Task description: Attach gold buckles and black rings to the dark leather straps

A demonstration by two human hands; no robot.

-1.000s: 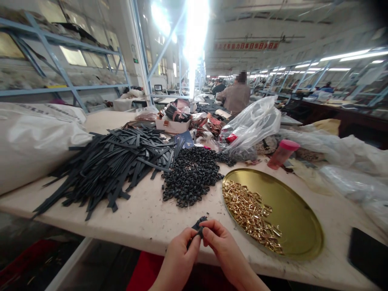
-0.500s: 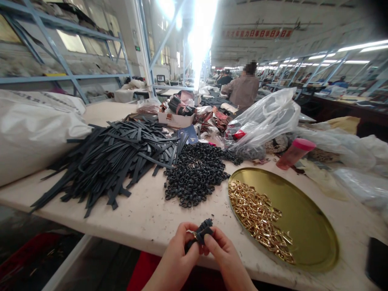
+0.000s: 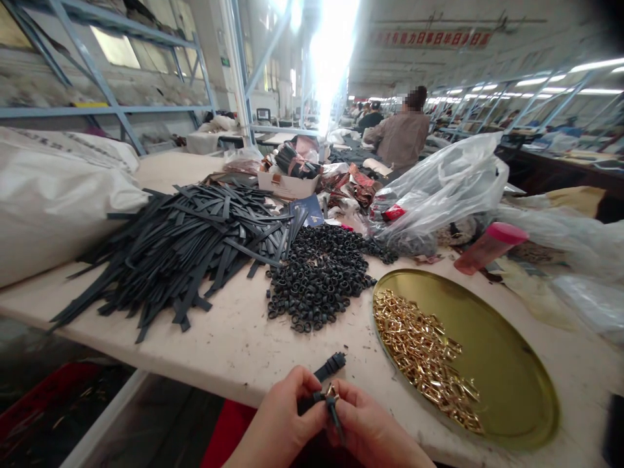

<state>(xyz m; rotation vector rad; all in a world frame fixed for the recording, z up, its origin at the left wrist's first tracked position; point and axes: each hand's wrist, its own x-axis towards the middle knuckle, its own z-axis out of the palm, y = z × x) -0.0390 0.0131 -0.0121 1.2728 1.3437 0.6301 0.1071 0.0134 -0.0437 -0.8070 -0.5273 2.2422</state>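
Note:
Near the front edge of the table, my left hand [image 3: 281, 419] and my right hand [image 3: 370, 426] are close together, their fingers closed on a dark strap [image 3: 330, 367]. A small gold buckle [image 3: 332, 391] shows on the strap between my fingertips. One strap end, with dark loops around it, sticks out past my left fingers; another part hangs down by my right thumb. My fingers hide some of the strap. Beyond my hands lies a heap of small black loops [image 3: 316, 286]. To the right, many gold buckles [image 3: 424, 357] lie in an oval golden tray [image 3: 511, 383].
A large pile of black strips [image 3: 195, 240] covers the left of the table, beside a white sack [image 3: 58, 201]. Behind are a white box [image 3: 287, 184], a clear plastic bag [image 3: 439, 182] and a pink-lidded container [image 3: 490, 247]. A person [image 3: 400, 133] is farther back.
The strap has turned in my fingers: its looped end now extends away from my hands, and the gold buckle shows more plainly. My hands are slightly lower. The view has shifted a little left.

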